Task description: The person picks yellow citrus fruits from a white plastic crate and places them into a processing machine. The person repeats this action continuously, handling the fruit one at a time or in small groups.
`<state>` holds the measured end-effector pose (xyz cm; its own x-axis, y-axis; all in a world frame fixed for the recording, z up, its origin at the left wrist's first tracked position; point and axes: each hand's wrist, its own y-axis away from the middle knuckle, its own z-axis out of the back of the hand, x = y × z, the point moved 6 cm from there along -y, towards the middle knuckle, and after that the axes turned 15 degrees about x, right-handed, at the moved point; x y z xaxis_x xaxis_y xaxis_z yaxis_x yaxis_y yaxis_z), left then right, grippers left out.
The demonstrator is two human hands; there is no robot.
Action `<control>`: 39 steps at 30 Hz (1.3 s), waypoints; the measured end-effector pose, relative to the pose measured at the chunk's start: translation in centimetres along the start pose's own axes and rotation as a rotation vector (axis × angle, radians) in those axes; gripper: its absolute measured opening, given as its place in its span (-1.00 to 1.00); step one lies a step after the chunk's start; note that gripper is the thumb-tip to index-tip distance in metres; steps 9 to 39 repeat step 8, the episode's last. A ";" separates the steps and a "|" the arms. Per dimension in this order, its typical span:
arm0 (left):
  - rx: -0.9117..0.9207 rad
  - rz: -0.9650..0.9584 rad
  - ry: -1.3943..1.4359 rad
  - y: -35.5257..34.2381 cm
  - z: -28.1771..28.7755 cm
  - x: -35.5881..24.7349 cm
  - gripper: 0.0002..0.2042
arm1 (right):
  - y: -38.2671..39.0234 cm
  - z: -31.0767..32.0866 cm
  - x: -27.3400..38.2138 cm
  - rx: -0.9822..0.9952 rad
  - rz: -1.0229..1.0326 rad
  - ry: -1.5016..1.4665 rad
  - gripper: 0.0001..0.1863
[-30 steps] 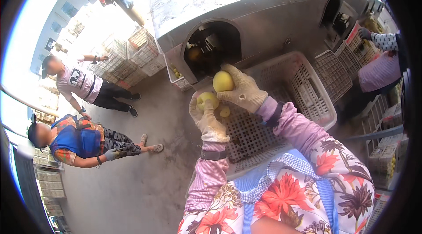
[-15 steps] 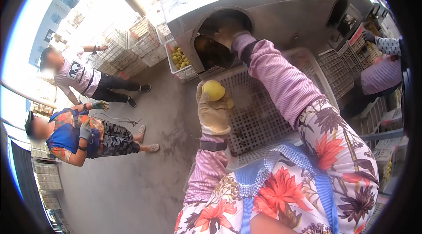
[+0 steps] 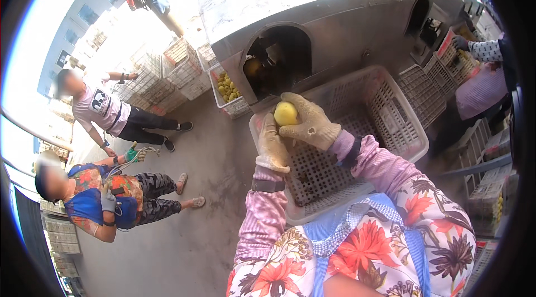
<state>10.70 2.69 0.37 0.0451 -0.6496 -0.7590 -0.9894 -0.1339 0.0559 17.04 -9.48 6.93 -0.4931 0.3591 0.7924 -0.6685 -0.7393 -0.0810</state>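
Observation:
A round yellow fruit [image 3: 285,113], its kind not clear, sits between my two gloved hands above the near-left part of a plastic crate. My left hand [image 3: 272,143], in a beige work glove, is closed against the fruit's left and lower side. From the right, my right hand [image 3: 312,124] curves its gloved fingers and thumb round it. Just beyond my hands is the arched opening [image 3: 277,60] of a metal machine, dark inside, with something yellowish at its left. The perforated white crate [image 3: 399,115] below has dark specks over its floor.
A crate of yellow fruit [image 3: 228,86] stands left of the machine [image 3: 340,34], near stacked crates [image 3: 148,71]. Two people stand on the concrete floor at left, one in a pink shirt [image 3: 99,104], one in a blue vest [image 3: 84,207]. Another person's patterned sleeve [image 3: 484,50] shows at far right by more crates.
My right hand has come out of the machine's opening and joined my left hand at the fruit. The view has shifted slightly, and the person in the blue vest has moved their arms.

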 end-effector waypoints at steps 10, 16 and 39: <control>-0.303 0.263 -0.042 -0.1 6.5 9.7 -0.58 | -11.8 2.0 -2.3 -0.410 0.007 0.512 -0.17; -0.303 0.263 -0.042 -0.1 6.5 9.7 -0.58 | -11.8 2.0 -2.3 -0.410 0.007 0.512 -0.17; -0.303 0.263 -0.042 -0.1 6.5 9.7 -0.58 | -11.8 2.0 -2.3 -0.410 0.007 0.512 -0.17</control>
